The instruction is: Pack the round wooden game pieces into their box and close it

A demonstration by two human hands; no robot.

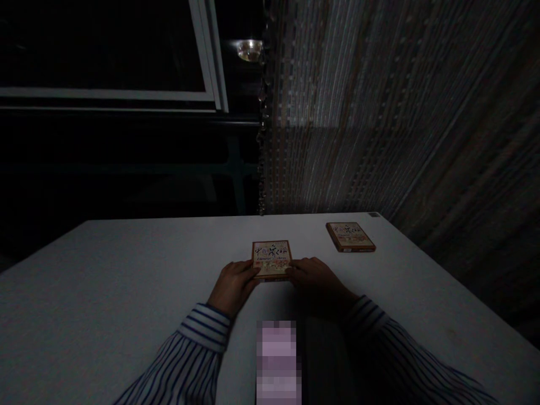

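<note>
Between my two hands is a flat Chinese chess box (272, 257) with a printed lid and brown edges, on or just above the white table. My left hand (235, 284) grips its left side, thumb at the near left corner. On the opposite side my right hand (317, 277) holds the right edge, fingers closed on it. A second, similar chess box (351, 236) lies at the far right of the table, apart from both hands. The undersides of the held box and most of my fingertips are hidden.
The white table (139, 270) spans the lower view. A pixelated pinkish rectangle (277, 360) shows at its near middle. Behind the table hangs a string curtain (337, 112); a window frame (206, 56) is at upper left. A small label (373, 214) sits at the far right corner.
</note>
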